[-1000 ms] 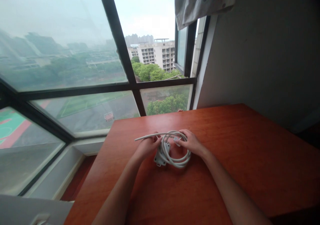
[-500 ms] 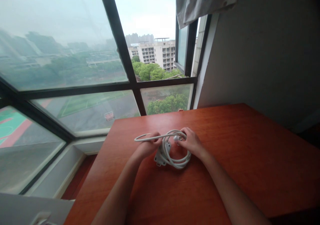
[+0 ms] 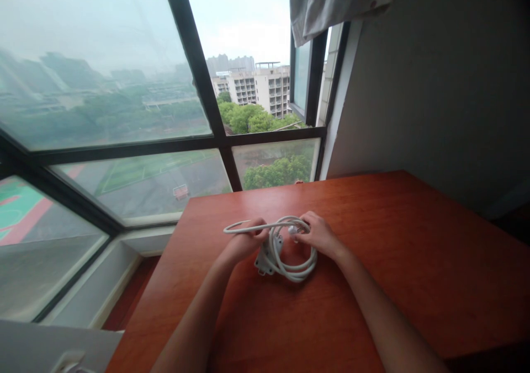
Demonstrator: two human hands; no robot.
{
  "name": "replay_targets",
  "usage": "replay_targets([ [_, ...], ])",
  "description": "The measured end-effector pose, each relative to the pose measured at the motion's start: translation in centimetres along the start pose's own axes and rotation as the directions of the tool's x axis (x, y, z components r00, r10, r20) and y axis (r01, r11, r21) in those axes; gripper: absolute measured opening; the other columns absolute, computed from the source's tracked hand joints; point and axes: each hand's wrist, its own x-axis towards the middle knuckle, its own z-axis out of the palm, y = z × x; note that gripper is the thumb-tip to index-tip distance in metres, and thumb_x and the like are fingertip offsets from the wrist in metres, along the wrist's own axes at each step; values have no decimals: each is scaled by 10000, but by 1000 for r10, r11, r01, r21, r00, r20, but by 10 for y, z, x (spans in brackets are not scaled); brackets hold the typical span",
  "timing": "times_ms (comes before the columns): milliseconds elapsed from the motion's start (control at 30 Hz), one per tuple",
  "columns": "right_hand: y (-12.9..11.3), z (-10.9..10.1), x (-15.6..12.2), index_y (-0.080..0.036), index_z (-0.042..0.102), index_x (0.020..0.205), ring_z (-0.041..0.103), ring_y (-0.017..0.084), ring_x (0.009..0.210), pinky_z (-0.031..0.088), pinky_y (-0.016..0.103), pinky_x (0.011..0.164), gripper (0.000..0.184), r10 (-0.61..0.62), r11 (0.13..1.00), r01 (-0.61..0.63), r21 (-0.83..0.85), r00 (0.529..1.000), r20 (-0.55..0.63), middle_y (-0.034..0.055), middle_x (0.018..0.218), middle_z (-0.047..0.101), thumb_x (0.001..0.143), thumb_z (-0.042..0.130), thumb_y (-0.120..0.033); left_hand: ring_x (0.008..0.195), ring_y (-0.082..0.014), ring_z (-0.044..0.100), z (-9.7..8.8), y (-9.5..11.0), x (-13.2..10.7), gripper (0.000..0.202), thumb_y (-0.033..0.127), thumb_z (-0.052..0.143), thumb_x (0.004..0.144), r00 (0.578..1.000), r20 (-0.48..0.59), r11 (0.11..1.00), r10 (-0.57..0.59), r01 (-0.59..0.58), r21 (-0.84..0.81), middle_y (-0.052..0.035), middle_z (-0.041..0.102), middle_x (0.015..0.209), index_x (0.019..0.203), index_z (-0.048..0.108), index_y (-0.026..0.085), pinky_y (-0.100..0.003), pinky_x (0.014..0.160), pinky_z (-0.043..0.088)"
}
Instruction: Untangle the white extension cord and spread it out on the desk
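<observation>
A white power strip (image 3: 263, 261) with its white cable (image 3: 295, 268) coiled in several loops lies on a reddish-brown wooden table (image 3: 372, 273). My left hand (image 3: 242, 244) is closed around the cable where a loose stretch of it sticks out to the left. My right hand (image 3: 318, 234) is closed on the far side of the coil, fingers pinching the loops near the top. Both hands rest close together over the coil.
A large window with dark frames (image 3: 207, 102) fills the left and back, close to the table's far edge. A grey wall (image 3: 434, 86) stands on the right. A pale cloth (image 3: 335, 0) hangs at the top. A grey object (image 3: 53, 351) shows at bottom left.
The loose cable end in my left hand has curled into a small loop to the left. Both hands stay on the coil with hardly any shift.
</observation>
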Motion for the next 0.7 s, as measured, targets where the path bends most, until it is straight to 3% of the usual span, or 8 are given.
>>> replay_targets([
  [100,-1,-8,-3,-177,617,781,533,154,720,397,260,654,238,12,987,-36,156,988,153,6,778,594,741,700,-396,582,-118,467,-1,-2,0,236,396,520,838,1000,13,1000,-17,18,-21,27,511,639,776,567,173,-206,517,342],
  [233,-3,-18,-6,-160,609,897,567,153,746,425,256,675,277,-7,884,-167,437,929,371,9,828,635,780,662,-405,583,-122,469,-3,-4,2,279,440,556,815,997,52,996,-61,65,-63,18,521,648,782,577,164,-204,498,331],
  [500,-1,-15,0,-161,627,718,525,144,672,378,247,616,173,72,923,-126,364,985,157,-15,683,601,700,678,-325,538,-99,423,5,0,2,311,475,539,817,986,110,969,-123,144,-202,36,478,638,832,577,166,-201,470,319],
  [600,-5,-17,-1,-157,651,765,523,132,657,367,243,602,211,142,838,-207,505,976,164,-12,706,614,680,705,-342,523,-95,440,3,4,-1,287,437,543,801,974,162,943,-156,196,-269,29,496,626,803,582,153,-205,471,334],
  [700,-5,-17,-1,-156,646,782,412,82,515,284,228,490,275,245,711,-288,641,957,157,-44,607,545,635,750,-364,517,-89,474,-1,8,-3,202,349,556,773,966,203,923,-162,221,-314,21,529,622,777,562,147,-205,491,365],
])
